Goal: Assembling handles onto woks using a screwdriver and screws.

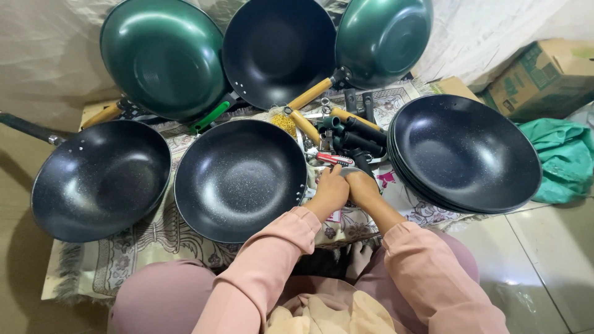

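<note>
small grey metal piece (351, 171) between both hands, beside the pile of black handles (359, 139)

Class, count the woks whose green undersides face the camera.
2. One large green round metal wok leans at the back left; a second green wok leans at the back right. A black wok between them may hide others.

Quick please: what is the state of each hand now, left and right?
Left hand: closed, fingers curled at the pile of handles; what it grips cannot be told.
Right hand: closed beside the left, on a small grey piece.
</note>
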